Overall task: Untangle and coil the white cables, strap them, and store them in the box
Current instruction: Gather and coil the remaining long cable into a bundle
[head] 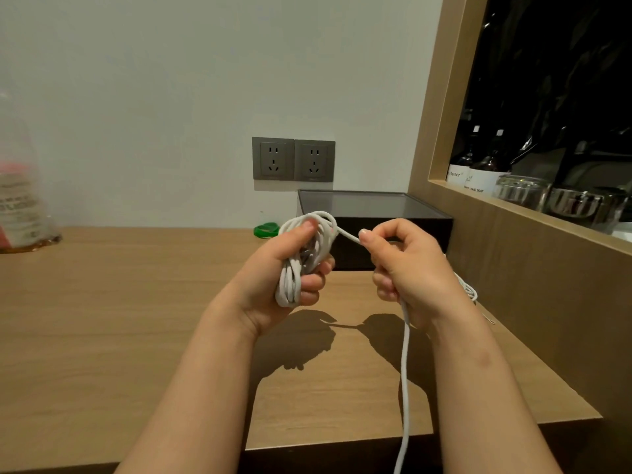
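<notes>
I read the coil (289, 285) at centre frame, gripped in the left hand (273, 282) with the fingers curled round the bundle and the thumb across its upper part. The coil's long axis stood near upright, leaning slightly toward the upper right. From its top, a short span of the cable (405, 371) ran right to the right hand (410, 271), which pinched it between thumb and forefinger. The hands were close together but not touching, both above the counter (136, 302). Below the right hand the cable hung straight down and left the frame at the bottom edge, so the slack lay on the right hand's side. I judged the next wrap would require the right hand to carry that span over the coil's top. The box (376, 203) sat just behind both hands, nearer the right. A green loop (266, 230), probably a strap, lay just left of the box.
</notes>
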Motion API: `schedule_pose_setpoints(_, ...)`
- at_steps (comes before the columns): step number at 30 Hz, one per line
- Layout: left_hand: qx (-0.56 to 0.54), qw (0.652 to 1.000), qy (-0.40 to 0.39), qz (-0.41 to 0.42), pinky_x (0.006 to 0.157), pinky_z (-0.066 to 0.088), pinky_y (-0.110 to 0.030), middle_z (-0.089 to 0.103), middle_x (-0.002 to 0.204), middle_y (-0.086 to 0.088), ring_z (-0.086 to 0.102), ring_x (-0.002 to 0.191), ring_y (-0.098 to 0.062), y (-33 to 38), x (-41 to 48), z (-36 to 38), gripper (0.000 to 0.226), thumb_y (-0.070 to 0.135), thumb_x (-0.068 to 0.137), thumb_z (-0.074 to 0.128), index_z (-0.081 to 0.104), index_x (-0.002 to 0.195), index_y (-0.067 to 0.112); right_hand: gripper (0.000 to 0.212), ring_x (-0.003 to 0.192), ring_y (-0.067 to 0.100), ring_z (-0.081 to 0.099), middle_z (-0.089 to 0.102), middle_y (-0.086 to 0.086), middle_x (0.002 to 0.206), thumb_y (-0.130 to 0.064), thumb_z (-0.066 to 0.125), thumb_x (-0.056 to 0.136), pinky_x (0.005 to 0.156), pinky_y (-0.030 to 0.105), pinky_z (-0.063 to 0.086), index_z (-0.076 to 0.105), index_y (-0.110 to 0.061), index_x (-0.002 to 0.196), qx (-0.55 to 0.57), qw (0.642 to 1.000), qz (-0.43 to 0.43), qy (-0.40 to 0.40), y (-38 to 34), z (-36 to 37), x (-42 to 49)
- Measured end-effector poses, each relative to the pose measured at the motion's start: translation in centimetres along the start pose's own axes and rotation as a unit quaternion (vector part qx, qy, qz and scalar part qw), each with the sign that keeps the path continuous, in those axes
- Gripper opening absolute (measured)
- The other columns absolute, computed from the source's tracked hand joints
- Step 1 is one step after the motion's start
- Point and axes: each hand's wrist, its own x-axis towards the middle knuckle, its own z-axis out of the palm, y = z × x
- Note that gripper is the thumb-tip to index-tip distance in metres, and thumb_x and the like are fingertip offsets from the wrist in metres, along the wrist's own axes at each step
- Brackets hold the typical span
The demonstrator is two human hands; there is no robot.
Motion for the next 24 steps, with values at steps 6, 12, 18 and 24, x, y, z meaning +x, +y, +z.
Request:
schedule_pose_setpoints(6, -0.183, 0.982, 0.041, -0.014, 0.031, 0.033, -0.013, 0.049, 0.060, -0.004, 0.039, 0.035, -0.007, 0.3, 0.1, -0.8, 0.023, 0.030, 0.073, 0.052, 0.055, 0.082, 0.009, 0.012, 0.041, 0.007, 0.036, 0.045, 0.002, 0.064, -0.020, 0.053, 0.094, 0.037, 0.017, 0.031, 0.058, -0.010, 0.099, -0.018, 0.992, 0.070, -0.099, 0.5, 0.2, -0.1)
schedule_pose_setpoints(12, -0.260, 0.957, 0.128, -0.001, 0.033, 0.033, -0.011, 0.049, 0.057, -0.004, 0.039, 0.034, -0.008, 0.4, 0.4, -1.4, 0.021, 0.027, 0.074, 0.047, 0.052, 0.076, 0.007, 0.010, 0.046, 0.006, 0.040, 0.050, 0.003, 0.068, -0.020, 0.055, 0.093, 0.040, 0.017, 0.034, 0.064, -0.015, 0.095, -0.107, 0.989, 0.051, -0.084, 1.0, 0.9, 0.1)
schedule_pose_setpoints(18, -0.220, 0.937, 0.272, 0.019, 0.042, 0.045, -0.017, 0.054, 0.063, -0.006, 0.050, 0.042, -0.011, 0.0, 1.3, -1.7, 0.025, 0.028, 0.088, 0.047, 0.057, 0.086, 0.005, 0.004, 0.047, 0.005, 0.046, 0.059, 0.004, 0.073, -0.016, 0.058, 0.091, 0.041, 0.013, 0.037, 0.061, -0.017, 0.088, -0.160, 0.983, 0.030, -0.079, 1.4, 1.4, 0.1)
schedule_pose_setpoints(24, -0.177, 0.933, 0.312, 0.005, 0.049, 0.047, -0.020, 0.051, 0.069, -0.004, 0.049, 0.055, -0.012, -0.4, 2.1, -2.2, 0.026, 0.030, 0.090, 0.046, 0.055, 0.098, 0.008, 0.003, 0.050, 0.007, 0.048, 0.062, 0.002, 0.074, -0.017, 0.059, 0.090, 0.042, 0.014, 0.040, 0.060, -0.019, 0.089, -0.203, 0.973, 0.029, -0.102, 1.6, 1.6, 0.1)
